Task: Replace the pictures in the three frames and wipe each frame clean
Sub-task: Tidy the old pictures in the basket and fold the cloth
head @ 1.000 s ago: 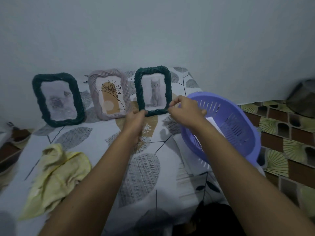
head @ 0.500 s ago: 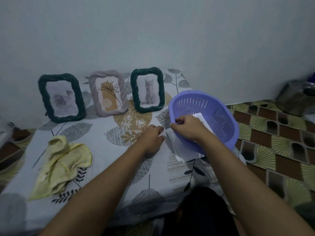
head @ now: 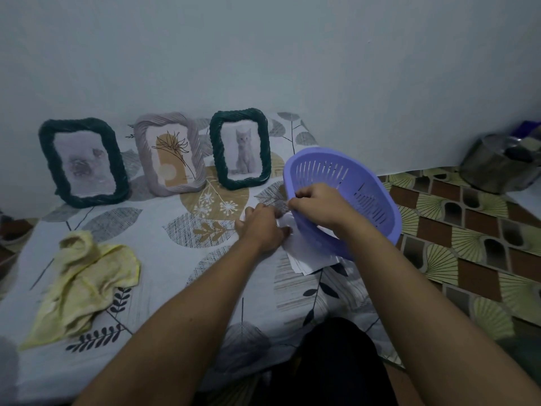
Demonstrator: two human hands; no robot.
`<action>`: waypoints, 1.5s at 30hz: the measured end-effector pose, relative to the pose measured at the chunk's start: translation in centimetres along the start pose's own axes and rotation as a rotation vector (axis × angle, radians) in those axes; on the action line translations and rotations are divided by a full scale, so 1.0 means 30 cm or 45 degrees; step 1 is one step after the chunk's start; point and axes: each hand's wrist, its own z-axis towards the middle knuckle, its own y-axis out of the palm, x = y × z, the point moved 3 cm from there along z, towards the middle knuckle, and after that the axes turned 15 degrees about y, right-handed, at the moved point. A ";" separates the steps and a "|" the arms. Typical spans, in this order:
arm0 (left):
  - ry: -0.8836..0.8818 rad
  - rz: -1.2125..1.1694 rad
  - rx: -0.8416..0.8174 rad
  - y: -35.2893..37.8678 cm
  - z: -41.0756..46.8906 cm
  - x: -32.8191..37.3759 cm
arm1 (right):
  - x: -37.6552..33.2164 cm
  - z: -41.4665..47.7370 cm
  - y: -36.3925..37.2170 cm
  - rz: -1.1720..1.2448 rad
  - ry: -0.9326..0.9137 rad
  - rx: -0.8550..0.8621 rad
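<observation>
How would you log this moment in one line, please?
left hand: on papers; right hand: fingers curled at basket rim, grip unclear; cat frame: upright; cloth: lying apart

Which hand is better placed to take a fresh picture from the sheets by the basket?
Left, probably: the left hand is on the white sheets, while the right hand grips the rim of the purple basket.
</observation>
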 end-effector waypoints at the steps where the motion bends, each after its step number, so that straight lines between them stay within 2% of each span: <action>1: -0.025 -0.023 -0.023 -0.004 0.003 0.004 | 0.000 0.003 0.000 -0.002 -0.003 0.002; 6: -0.131 -0.154 -0.140 -0.003 0.017 0.015 | 0.001 0.010 0.003 0.003 -0.010 0.005; 9: -0.154 -0.209 -0.100 0.008 0.012 0.026 | 0.003 0.010 0.006 0.006 -0.012 0.015; 11: -0.164 -0.273 -0.018 0.000 0.003 0.031 | 0.004 0.007 0.005 0.016 -0.011 0.021; 18: -0.203 -0.817 0.396 -0.072 -0.076 -0.033 | 0.001 -0.007 0.017 0.014 -0.018 0.034; 23: -0.073 -0.639 0.476 -0.153 -0.149 -0.121 | 0.005 -0.016 0.055 -0.013 -0.043 0.036; 29: -0.034 -0.675 0.552 -0.238 -0.266 -0.234 | 0.014 -0.021 0.085 -0.036 -0.014 0.037; 31: -0.024 -0.668 0.606 -0.276 -0.305 -0.236 | 0.009 -0.046 0.085 -0.082 -0.059 0.166; 33: 0.005 -0.650 0.658 -0.311 -0.343 -0.229 | -0.017 -0.091 0.084 -0.037 -0.223 0.363; 34: 0.026 -0.638 0.685 -0.327 -0.362 -0.223 | -0.039 -0.125 0.090 0.022 -0.316 0.391; 36: 0.067 -0.605 0.727 -0.351 -0.395 -0.209 | -0.081 -0.193 0.130 0.136 -0.436 0.268; 38: 0.104 -0.590 0.752 -0.364 -0.421 -0.188 | -0.102 -0.242 0.195 0.195 -0.448 0.065; 41: 0.195 -0.590 0.780 -0.371 -0.454 -0.152 | -0.102 -0.266 0.304 0.348 -0.382 -0.169; 45: 0.266 -0.609 0.753 -0.354 -0.477 -0.115 | -0.092 -0.282 0.399 0.794 -0.188 -0.449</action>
